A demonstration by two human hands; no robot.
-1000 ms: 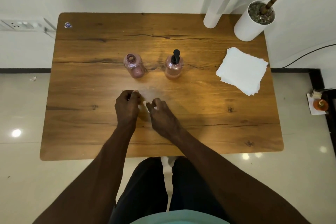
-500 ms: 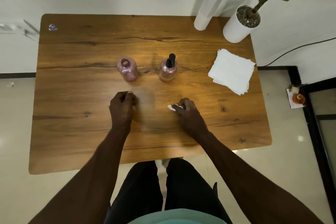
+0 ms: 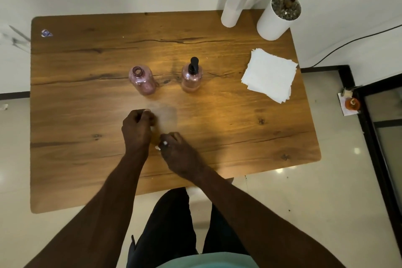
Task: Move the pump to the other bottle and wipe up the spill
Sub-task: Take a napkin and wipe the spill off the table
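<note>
Change: the right hand (image 3: 180, 154), out to the right half a second ago, now sits close beside the left hand (image 3: 137, 130) at the near middle of the wooden bench (image 3: 65, 169); the left hand has kept its place.
Right fingers: curled, pinching a small crumpled white tissue (image 3: 162, 145) that peeks out at the fingertips.
Left fingers: curled into a loose fist on the bench; whether they hold anything I cannot tell.
Spill: a faint dull smear (image 3: 166, 113) just right of the left knuckles, beyond the tissue.
Bottles: an open-necked pink glass bottle (image 3: 142, 80) stands behind the left hand; a second pink glass bottle (image 3: 192, 79) to its right carries the black pump (image 3: 193, 64).
Writing: a small blue-and-white sticker (image 3: 46, 33) at the far left corner, unreadable.
Other: stack of white paper napkins (image 3: 269, 74) at the right.
</note>
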